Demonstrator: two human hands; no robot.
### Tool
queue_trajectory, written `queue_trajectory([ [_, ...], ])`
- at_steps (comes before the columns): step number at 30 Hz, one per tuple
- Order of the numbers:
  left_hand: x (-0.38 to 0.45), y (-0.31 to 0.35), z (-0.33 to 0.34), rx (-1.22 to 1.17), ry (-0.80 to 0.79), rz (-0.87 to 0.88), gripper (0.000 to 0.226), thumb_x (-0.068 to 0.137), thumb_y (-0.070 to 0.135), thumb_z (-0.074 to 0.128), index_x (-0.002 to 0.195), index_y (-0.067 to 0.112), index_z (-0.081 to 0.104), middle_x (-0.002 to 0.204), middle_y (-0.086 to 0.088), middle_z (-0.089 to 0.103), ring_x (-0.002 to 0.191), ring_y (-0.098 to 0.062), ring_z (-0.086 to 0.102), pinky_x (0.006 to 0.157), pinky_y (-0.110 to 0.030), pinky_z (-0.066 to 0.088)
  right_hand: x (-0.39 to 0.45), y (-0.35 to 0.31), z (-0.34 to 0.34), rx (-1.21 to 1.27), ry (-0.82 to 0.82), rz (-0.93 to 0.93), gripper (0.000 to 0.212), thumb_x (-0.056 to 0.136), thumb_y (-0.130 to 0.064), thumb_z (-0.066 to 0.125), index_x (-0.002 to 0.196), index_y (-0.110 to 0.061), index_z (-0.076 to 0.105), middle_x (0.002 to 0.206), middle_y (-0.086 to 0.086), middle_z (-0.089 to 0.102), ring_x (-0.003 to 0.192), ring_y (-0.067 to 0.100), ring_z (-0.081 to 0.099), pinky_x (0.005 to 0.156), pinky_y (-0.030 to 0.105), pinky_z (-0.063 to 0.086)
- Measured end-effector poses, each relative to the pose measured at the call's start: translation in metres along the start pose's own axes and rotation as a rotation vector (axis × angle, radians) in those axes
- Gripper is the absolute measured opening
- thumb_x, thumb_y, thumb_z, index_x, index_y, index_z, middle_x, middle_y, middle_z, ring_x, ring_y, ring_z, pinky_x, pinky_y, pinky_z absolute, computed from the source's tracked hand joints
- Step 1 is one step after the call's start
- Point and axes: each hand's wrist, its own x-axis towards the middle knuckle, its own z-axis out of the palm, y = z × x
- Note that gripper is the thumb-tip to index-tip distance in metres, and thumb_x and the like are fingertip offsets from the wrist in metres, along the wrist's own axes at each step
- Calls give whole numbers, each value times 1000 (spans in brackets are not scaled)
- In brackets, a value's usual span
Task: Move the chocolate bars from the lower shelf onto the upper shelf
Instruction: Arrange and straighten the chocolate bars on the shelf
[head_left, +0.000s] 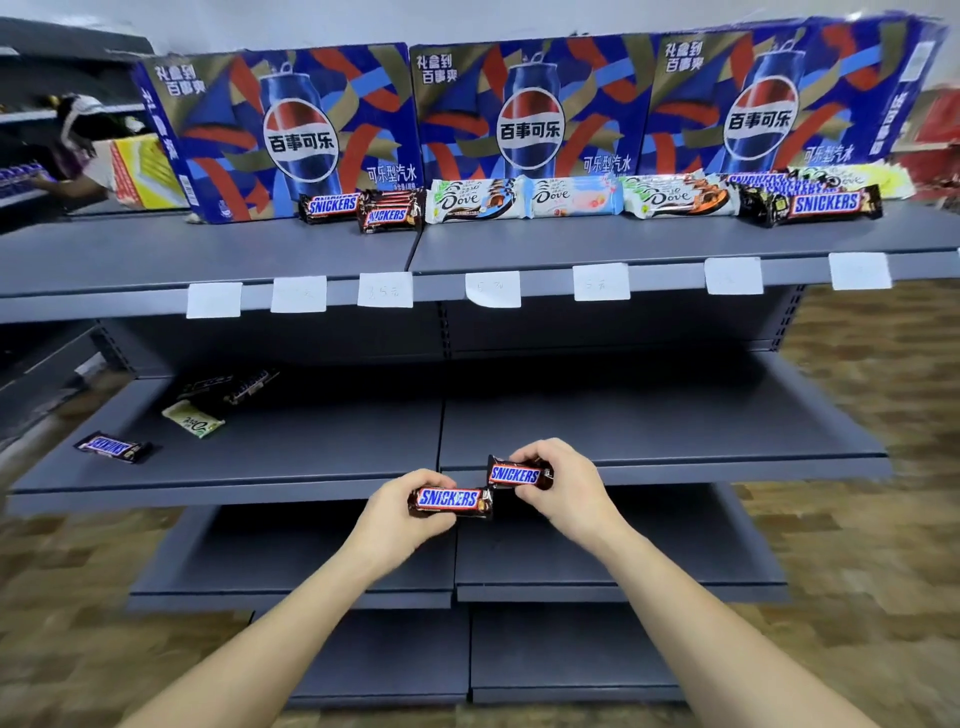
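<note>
My left hand (397, 512) grips a Snickers bar (449, 500) and my right hand (563, 480) grips a second Snickers bar (516, 474). Both bars are held side by side in front of the lower shelf's front edge (675, 470). At the left of the lower shelf lie a Snickers bar (115, 447), a green Dove bar (194, 420) and dark bars (236, 387) further back. The upper shelf (519, 247) carries a row of Snickers bars (363, 208), Dove bars (576, 200) and a Snickers stack (818, 200) at the right.
Three blue Pepsi cartons (530, 109) stand behind the row on the upper shelf. White price tags (493, 288) hang on its front edge. Two more grey shelves (597, 566) sit below my hands. A person (78, 150) stands at another shelf at far left.
</note>
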Motion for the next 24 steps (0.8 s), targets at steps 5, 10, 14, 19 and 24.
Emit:
queue_trajectory([
  [5, -3, 15, 6, 47, 4, 78, 27, 74, 18, 77, 92, 33, 67, 83, 7, 67, 61, -2, 53, 55, -18, 44, -1, 1, -10, 22, 12, -10, 34, 80, -10, 73, 104, -32, 65, 104, -18, 60, 97, -5, 56, 78, 5, 40],
  [10, -1, 24, 12, 112, -9, 110, 25, 72, 21, 75, 92, 31, 64, 83, 8, 66, 70, -8, 58, 64, -25, 47, -5, 0, -26, -2, 27, -36, 34, 80, -10, 72, 102, -35, 65, 103, -19, 60, 97, -4, 56, 79, 7, 41],
  [14, 3, 33, 14, 165, -10, 145, 28, 71, 23, 77, 91, 34, 62, 82, 10, 65, 71, -6, 59, 64, -24, 48, -4, -4, -41, -30, 61, -74, 34, 79, -11, 72, 100, -37, 64, 103, -19, 61, 99, 0, 56, 84, 16, 44],
  [19, 1, 42, 13, 235, 8, 252, 30, 70, 24, 81, 91, 38, 64, 94, 17, 61, 86, -4, 58, 74, -20, 45, -5, -8, -58, -67, 101, -122, 35, 78, -11, 71, 101, -38, 64, 101, -22, 61, 100, 2, 56, 87, 21, 47],
  [24, 0, 50, 11, 347, 85, 341, 29, 69, 29, 78, 91, 41, 63, 98, 24, 56, 96, -3, 53, 80, -25, 44, -10, -14, -69, -91, 119, -162, 36, 77, -12, 69, 101, -38, 65, 100, -22, 61, 100, 1, 56, 86, 25, 48],
])
